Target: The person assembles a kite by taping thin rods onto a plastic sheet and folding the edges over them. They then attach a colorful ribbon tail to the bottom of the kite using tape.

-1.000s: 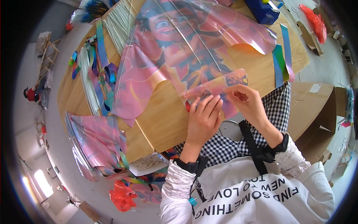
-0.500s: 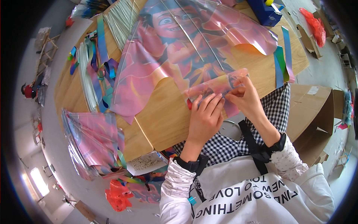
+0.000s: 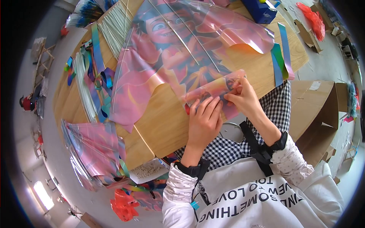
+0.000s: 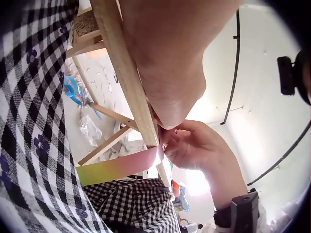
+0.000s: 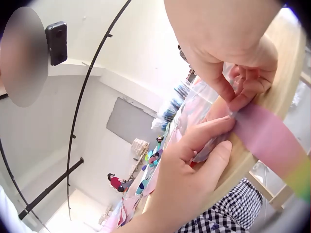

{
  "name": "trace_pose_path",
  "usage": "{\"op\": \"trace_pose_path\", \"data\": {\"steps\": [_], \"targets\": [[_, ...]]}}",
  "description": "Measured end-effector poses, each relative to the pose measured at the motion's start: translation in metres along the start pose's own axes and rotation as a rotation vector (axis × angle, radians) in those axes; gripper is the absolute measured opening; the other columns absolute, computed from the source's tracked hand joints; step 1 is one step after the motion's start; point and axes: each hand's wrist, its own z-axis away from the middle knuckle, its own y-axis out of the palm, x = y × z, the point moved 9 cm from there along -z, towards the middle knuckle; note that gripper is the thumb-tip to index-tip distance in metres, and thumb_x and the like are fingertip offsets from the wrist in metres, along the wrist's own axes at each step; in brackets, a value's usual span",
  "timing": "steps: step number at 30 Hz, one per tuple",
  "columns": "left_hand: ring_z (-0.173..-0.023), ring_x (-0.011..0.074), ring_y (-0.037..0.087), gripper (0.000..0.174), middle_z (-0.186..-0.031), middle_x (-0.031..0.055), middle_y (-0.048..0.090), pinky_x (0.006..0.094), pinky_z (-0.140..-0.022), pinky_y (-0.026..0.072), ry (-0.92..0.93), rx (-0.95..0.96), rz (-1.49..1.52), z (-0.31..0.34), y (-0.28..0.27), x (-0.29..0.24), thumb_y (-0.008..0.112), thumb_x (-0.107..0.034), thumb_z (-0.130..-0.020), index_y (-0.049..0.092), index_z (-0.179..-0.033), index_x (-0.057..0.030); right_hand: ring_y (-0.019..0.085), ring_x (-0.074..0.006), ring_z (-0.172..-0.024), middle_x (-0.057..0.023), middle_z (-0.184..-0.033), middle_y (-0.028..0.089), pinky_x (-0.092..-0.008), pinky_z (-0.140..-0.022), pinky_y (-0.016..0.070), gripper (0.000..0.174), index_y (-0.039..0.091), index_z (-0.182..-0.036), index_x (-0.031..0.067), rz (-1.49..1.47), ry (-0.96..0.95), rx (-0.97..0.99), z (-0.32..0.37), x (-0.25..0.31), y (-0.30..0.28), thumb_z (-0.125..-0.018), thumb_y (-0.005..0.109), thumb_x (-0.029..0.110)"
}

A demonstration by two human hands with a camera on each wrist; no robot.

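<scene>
A kite (image 3: 146, 89) of thin pink film, printed with a cartoon figure, lies on the table with its lower end curled up into a roll (image 3: 207, 88). My left hand (image 3: 205, 123) rests on the film at the table's near edge, its fingers nearly straight. Beside it, the thumb and index finger of my right hand (image 3: 245, 97) pinch the end of a ribbon (image 5: 267, 136) where it meets the film. From there the ribbon, pink turning yellow-green, hangs past the table edge in both wrist views. My fingers hide the join itself.
Bundles of white rods (image 3: 114, 30) and coloured ribbons (image 3: 100, 81) lie at the table's left. Folded kites (image 3: 93, 146) and a white box of small pieces (image 3: 146, 171) are at the near left. Right are loose ribbons (image 3: 279, 60), a blue box (image 3: 260, 11) and a cardboard box (image 3: 310, 110).
My right hand first drew back slightly along the roll, then its fingers closed in at the ribbon's end. The left hand stays on the film; the head view has shifted slightly.
</scene>
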Motion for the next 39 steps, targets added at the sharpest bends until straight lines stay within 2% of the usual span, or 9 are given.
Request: {"op": "trace_pose_path", "data": {"steps": [8, 14, 17, 21, 23, 26, 29, 33, 39], "targets": [[-0.121, 0.0234, 0.055, 0.035, -0.127, 0.0051, 0.062, 0.0483, -0.107, 0.0376, 0.003, 0.003, 0.005, 0.001, 0.0, 0.0, 0.066, -0.009, -0.082, 0.068, -0.117, -0.0053, 0.069, -0.0213, -0.067, -0.0097, -0.078, 0.068, -0.0341, -0.064, 0.0513, 0.036, 0.045, -0.102, 0.0036, 0.161, -0.012, -0.045, -0.005, -0.007, 0.001, -0.078, 0.072, 0.008], [-0.121, 0.0233, 0.055, 0.035, -0.127, 0.0052, 0.061, 0.0486, -0.107, 0.037, 0.005, -0.003, 0.011, 0.001, 0.0, 0.0, 0.066, -0.01, -0.082, 0.068, -0.117, -0.0054, 0.07, -0.028, -0.077, -0.0102, -0.079, 0.068, -0.0383, -0.069, 0.0513, 0.037, 0.045, -0.102, 0.0034, 0.241, -0.009, -0.056, -0.003, 0.002, 0.001, -0.076, 0.071, 0.008], [-0.12, 0.0237, 0.055, 0.035, -0.127, 0.0056, 0.061, 0.0488, -0.107, 0.0372, 0.008, -0.004, 0.014, 0.001, 0.0, 0.0, 0.067, -0.01, -0.082, 0.068, -0.117, -0.0055, 0.066, -0.0158, -0.064, -0.0087, -0.072, 0.061, -0.0282, -0.054, 0.0477, 0.034, 0.042, -0.098, 0.0017, 0.221, -0.06, -0.09, -0.006, 0.003, 0.001, -0.08, 0.069, -0.005], [-0.119, 0.0245, 0.056, 0.034, -0.126, 0.0066, 0.061, 0.0489, -0.107, 0.0377, 0.016, -0.011, 0.02, 0.001, -0.001, 0.0, 0.067, -0.01, -0.082, 0.068, -0.115, -0.0046, 0.067, -0.0166, -0.066, -0.0101, -0.076, 0.061, -0.0292, -0.053, 0.0497, 0.033, 0.043, -0.095, 0.0009, 0.249, -0.053, -0.111, -0.009, 0.002, 0.0, -0.078, 0.072, -0.003], [-0.119, 0.025, 0.056, 0.038, -0.125, 0.0071, 0.061, 0.0488, -0.106, 0.0383, 0.01, -0.012, 0.037, 0.001, -0.001, 0.0, 0.067, -0.009, -0.081, 0.064, -0.119, -0.0036, 0.068, -0.0169, -0.066, -0.0108, -0.079, 0.06, -0.0297, -0.053, 0.0512, 0.034, 0.044, -0.095, 0.0004, 0.273, -0.055, -0.124, -0.012, -0.001, -0.001, -0.077, 0.073, -0.001], [-0.119, 0.0251, 0.056, 0.045, -0.125, 0.0071, 0.062, 0.0481, -0.105, 0.0386, -0.027, -0.048, 0.076, -0.003, -0.004, 0.002, 0.065, -0.008, -0.083, 0.057, -0.127, -0.0026, 0.068, -0.0329, -0.092, -0.0163, -0.094, 0.069, -0.0414, -0.076, 0.0519, 0.043, 0.053, -0.106, 0.0027, 0.343, 0.054, -0.083, -0.013, -0.004, 0.0, -0.071, 0.074, 0.016], [-0.119, 0.025, 0.056, 0.051, -0.127, 0.0064, 0.063, 0.047, -0.102, 0.0382, -0.036, -0.055, 0.102, -0.01, -0.006, -0.002, 0.061, -0.007, -0.086, 0.048, -0.135, -0.0015, 0.07, -0.0195, -0.069, -0.0124, -0.085, 0.062, -0.0299, -0.058, 0.0539, 0.036, 0.046, -0.1, -0.0002, 0.319, 0.002, -0.092, -0.014, -0.002, 0.001, -0.077, 0.074, 0.001], [-0.119, 0.024, 0.053, 0.051, -0.131, 0.0046, 0.063, 0.0453, -0.1, 0.0369, -0.041, -0.051, 0.053, -0.015, -0.001, -0.002, 0.058, -0.007, -0.088, 0.045, -0.136, 0.0009, 0.071, -0.0196, -0.069, -0.0146, -0.089, 0.064, -0.0298, -0.059, 0.0544, 0.037, 0.047, -0.102, -0.0008, 0.288, 0.012, -0.082, -0.011, 0.002, 0.001, -0.078, 0.074, 0.003], [-0.118, 0.0229, 0.053, 0.054, -0.131, 0.002, 0.063, 0.0469, -0.103, 0.0368, -0.019, -0.024, -0.132, -0.013, 0.005, -0.007, 0.059, -0.006, -0.085, 0.044, -0.136, 0.001, 0.072, -0.0204, -0.071, -0.015, -0.09, 0.066, -0.0294, -0.058, 0.0544, 0.035, 0.048, -0.103, -0.0007, 0.211, 0.02, -0.039, -0.005, 0.005, -0.002, -0.08, 0.073, 0.006]]}}
